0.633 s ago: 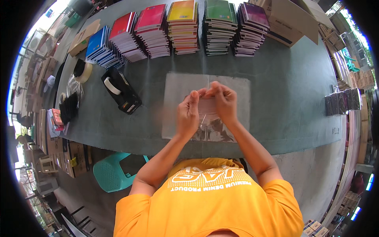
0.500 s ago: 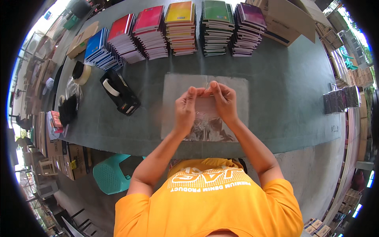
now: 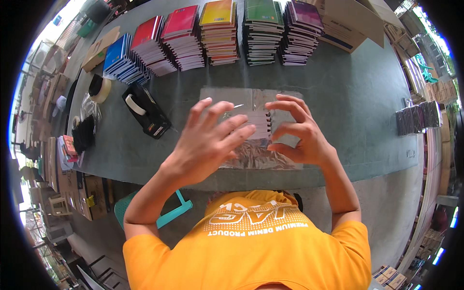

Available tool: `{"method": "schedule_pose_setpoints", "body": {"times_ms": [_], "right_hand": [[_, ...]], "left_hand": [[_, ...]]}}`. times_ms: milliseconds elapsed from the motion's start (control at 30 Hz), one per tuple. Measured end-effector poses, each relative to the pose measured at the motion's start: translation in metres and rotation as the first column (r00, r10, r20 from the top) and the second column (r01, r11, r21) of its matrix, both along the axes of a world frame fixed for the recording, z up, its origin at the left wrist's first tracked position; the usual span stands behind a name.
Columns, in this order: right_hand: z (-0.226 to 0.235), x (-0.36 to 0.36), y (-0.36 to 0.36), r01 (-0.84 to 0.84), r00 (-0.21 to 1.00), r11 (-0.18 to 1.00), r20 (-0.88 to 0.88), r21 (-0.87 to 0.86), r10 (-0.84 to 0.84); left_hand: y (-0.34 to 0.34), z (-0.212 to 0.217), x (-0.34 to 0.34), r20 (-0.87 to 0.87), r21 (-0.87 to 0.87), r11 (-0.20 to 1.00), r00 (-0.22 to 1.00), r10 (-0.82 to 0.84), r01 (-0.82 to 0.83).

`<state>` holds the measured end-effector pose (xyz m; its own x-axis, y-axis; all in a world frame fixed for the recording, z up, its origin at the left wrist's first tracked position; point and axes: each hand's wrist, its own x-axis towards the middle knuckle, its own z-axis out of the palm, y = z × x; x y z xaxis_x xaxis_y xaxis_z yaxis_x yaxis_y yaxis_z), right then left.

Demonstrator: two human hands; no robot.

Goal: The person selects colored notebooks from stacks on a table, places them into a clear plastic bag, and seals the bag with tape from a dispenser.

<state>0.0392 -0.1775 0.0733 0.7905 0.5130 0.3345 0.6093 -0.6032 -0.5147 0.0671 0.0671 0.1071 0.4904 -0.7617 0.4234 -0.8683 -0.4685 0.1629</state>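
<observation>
Had my left hand point(image 3: 198, 145) spread wide and right hand point(image 3: 309, 137) half-curled, both apparently empty, either side of the spiral-bound notebook point(image 3: 260, 126); clear plastic point(image 3: 270, 157) wanted light, even touch

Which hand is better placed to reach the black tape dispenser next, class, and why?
Probably the left hand: it is nearer the tape dispenser, with fingers spread. The right hand is farther off, beyond the notebook.
</observation>
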Motion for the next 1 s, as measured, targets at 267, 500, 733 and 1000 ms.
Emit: {"method": "schedule_pose_setpoints", "body": {"times_ms": [267, 500, 733, 1000], "right_hand": [[-0.042, -0.021, -0.007, 0.297, 0.94, 0.829, 0.01, 0.474, -0.342], [-0.085, -0.02, 0.006, 0.203, 0.971, 0.957, 0.087, 0.208, -0.225], [-0.081, -0.017, 0.012, 0.18, 0.927, 0.984, 0.336, -0.006, -0.167], [-0.082, -0.006, 0.012, 0.021, 0.967, 0.999, 0.253, -0.044, -0.009]], "left_hand": [[-0.018, -0.003, -0.007, -0.022, -0.159, 0.987, 0.999, 0.025, -0.028], [-0.015, -0.021, -0.039, -0.154, -0.036, 0.952, 0.939, -0.306, 0.305], [-0.019, -0.039, 0.076, -0.382, 0.064, 0.974, 0.896, 0.227, -0.219], [-0.016, -0.019, 0.011, 0.094, 0.51, 0.79, 0.891, -0.444, 0.34]]}}
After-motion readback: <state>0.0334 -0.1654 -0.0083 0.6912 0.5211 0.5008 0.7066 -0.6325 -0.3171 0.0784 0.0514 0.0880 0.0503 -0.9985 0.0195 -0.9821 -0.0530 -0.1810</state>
